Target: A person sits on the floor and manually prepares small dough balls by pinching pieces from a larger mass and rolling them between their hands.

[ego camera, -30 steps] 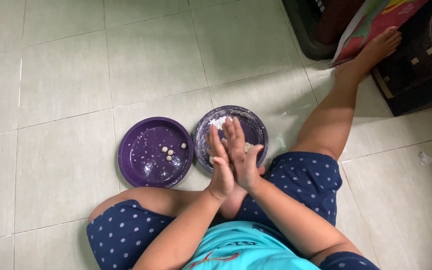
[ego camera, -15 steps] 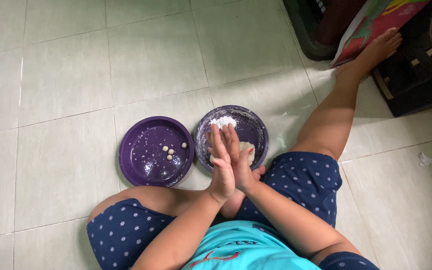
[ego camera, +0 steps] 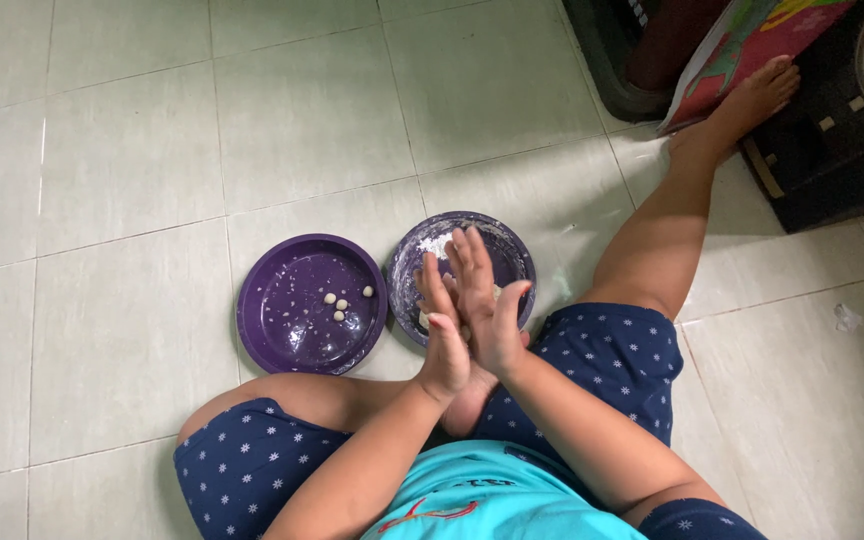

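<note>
Fingers [ego camera: 472, 262] over purple plates [ego camera: 310, 303], tiled floor [ego camera: 132, 180]

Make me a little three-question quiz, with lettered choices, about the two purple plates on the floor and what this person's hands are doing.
1. Where do the small dough balls lie?
A. In the left purple plate
B. On the bare tiles
C. On the person's knee

2. How many small balls lie there?
A. One
B. Four
C. Ten

3. How do the left hand and right hand stand?
A. Flat on the floor
B. Far apart
C. Pressed palm to palm above the right purple plate

Answers:
1. A, the pale balls sit inside the left dish.
2. B, four little balls can be counted, close together.
3. C, the palms meet with fingers upright over the floured dish; whatever lies between them is hidden.
</note>
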